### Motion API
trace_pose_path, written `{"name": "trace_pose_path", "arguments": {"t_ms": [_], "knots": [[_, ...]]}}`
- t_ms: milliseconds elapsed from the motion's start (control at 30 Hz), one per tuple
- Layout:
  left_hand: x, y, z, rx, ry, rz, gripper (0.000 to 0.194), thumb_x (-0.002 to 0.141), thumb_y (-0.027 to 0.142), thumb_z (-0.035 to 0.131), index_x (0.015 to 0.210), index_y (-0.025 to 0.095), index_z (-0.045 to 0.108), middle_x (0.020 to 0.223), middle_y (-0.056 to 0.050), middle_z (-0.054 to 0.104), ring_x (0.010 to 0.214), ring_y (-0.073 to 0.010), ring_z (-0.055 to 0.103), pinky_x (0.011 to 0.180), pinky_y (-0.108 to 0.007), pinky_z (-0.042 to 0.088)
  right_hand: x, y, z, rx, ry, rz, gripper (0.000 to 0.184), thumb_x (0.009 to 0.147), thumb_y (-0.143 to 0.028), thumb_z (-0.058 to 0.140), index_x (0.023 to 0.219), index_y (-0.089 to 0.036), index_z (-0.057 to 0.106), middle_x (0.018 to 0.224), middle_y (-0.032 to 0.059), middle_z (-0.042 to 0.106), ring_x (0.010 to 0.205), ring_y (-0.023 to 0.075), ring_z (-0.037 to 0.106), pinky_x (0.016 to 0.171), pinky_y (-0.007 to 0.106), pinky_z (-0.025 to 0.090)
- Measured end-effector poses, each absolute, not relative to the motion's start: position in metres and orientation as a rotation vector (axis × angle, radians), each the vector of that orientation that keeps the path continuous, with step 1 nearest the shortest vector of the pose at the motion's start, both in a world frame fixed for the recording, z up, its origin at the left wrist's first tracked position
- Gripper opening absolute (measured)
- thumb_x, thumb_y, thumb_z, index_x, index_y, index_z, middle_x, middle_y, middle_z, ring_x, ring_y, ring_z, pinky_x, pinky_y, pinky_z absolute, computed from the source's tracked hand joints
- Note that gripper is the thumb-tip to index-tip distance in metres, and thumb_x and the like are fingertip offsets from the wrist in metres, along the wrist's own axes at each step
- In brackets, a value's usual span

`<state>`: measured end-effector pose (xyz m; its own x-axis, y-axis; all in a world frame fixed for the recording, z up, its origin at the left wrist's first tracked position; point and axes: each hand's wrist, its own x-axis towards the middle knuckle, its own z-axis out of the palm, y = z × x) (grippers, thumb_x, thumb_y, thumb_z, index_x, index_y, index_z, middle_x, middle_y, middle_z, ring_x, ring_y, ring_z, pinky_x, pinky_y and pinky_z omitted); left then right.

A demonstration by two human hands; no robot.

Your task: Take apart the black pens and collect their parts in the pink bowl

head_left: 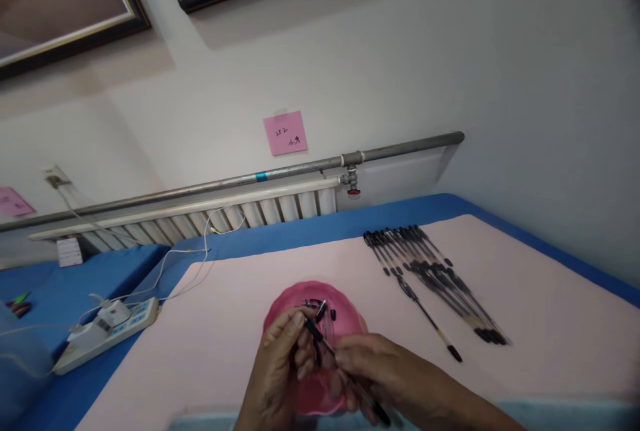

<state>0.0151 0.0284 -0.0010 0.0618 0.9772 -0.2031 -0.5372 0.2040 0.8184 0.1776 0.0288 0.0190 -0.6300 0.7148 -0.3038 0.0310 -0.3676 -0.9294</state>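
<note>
Plainly, my feed shows the fingers of the left hand and right hand both clamped on one pen, its long axis slanting down rightward, partly over the pink bowl; the laid-out pens lie nearer the right hand.

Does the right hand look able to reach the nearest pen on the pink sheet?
Probably yes: bare pink sheet lies between the right hand and that pen, though the hand holds another pen.

Blue table (pink sheet atop) carries pens, bowl, power strip.
</note>
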Motion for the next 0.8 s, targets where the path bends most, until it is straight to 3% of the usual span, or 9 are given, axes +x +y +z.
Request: {"name": "trace_pose_path", "arguments": {"t_ms": [67,200,367,533,700,800], "knots": [[0.015,0.0282,-0.0006,0.641,0.874,1.265,0.032,0.066,0.037,0.074,0.084,0.01,0.066,0.048,0.009,0.037,0.04,-0.0012,0.026,0.035,-0.013,0.021,0.1778,0.0289,0.0191,-0.922,-1.405,2.106,0.025,0.073,-0.036,0.047,0.065,-0.015,0.057,0.056,-0.0007,0.053,0.046,0.0082,0.041,0.048,0.022,0.03],[0.0146,0.0279,-0.0019,0.64,0.863,1.265,0.031,0.068,0.036,0.073,0.086,0.011,0.066,0.046,0.009,0.036,0.04,-0.0016,0.027,0.035,-0.013,0.021,0.1776,0.0282,0.0204,-1.034,-1.376,1.951,0.009,0.062,-0.022,0.058,0.06,-0.017,0.051,0.052,-0.0053,0.047,0.05,0.0073,0.04,0.051,0.021,0.028],[0.0141,0.0277,-0.0018,0.643,0.855,1.266,0.032,0.068,0.036,0.073,0.083,0.01,0.066,0.046,0.009,0.036,0.039,-0.001,0.026,0.035,-0.013,0.021,0.1767,0.0275,0.0222,-0.936,-1.387,2.039,0.019,0.07,-0.031,0.051,0.061,-0.015,0.055,0.054,-0.0035,0.048,0.05,0.0082,0.039,0.05,0.022,0.028],[0.0135,0.0269,-0.0025,0.629,0.843,1.252,0.029,0.07,0.035,0.072,0.085,0.011,0.065,0.045,0.009,0.037,0.039,-0.0013,0.028,0.035,-0.013,0.021,0.1776,0.0277,0.0248,-1.036,-1.382,1.979,0.011,0.062,-0.025,0.058,0.059,-0.017,0.051,0.049,-0.0065,0.045,0.047,0.0068,0.038,0.048,0.02,0.026],[0.014,0.0264,-0.0022,0.625,0.836,1.25,0.029,0.069,0.035,0.072,0.084,0.011,0.065,0.045,0.009,0.036,0.039,-0.0014,0.027,0.035,-0.013,0.022,0.1776,0.0278,0.0272,-1.028,-1.447,2.063,0.02,0.07,-0.031,0.048,0.06,-0.015,0.057,0.047,-0.0051,0.044,0.042,0.0063,0.035,0.043,0.02,0.022],[0.0144,0.0263,-0.0019,0.63,0.858,1.243,0.031,0.068,0.036,0.072,0.084,0.011,0.065,0.045,0.009,0.036,0.039,-0.0016,0.027,0.035,-0.013,0.021,0.1781,0.0279,0.0262,-1.059,-1.391,2.047,0.011,0.065,-0.027,0.054,0.059,-0.017,0.051,0.047,-0.0069,0.043,0.04,0.0045,0.032,0.041,0.019,0.018]]}}
